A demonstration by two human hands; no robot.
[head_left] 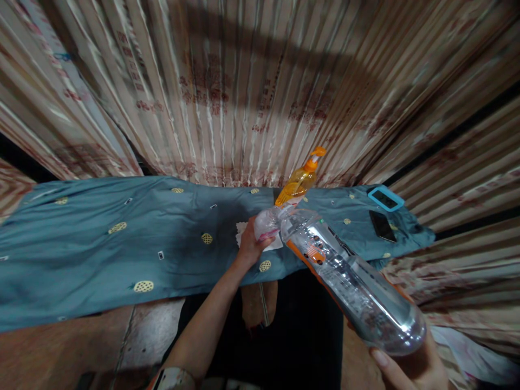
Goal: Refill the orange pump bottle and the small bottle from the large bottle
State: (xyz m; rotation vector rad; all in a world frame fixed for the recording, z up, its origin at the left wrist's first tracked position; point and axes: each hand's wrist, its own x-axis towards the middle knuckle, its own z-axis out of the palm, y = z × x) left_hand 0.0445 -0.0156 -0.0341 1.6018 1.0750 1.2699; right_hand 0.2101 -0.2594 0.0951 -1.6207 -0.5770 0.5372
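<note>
My right hand grips a large clear plastic bottle near its base, partly hidden behind it. The bottle has an orange label and tilts down to the left, its neck close to a small clear bottle. Around that small bottle my left hand is wrapped, just above the cloth. Whether the two mouths touch, I cannot make out. Under the left hand lies a white paper tissue. Right behind the small bottle stands an orange pump bottle with yellow-orange liquid inside.
A teal cloth with pineapple prints covers the long narrow table. At its right end lie a blue-framed digital clock and a dark phone. Pleated patterned curtains hang close behind and to the right.
</note>
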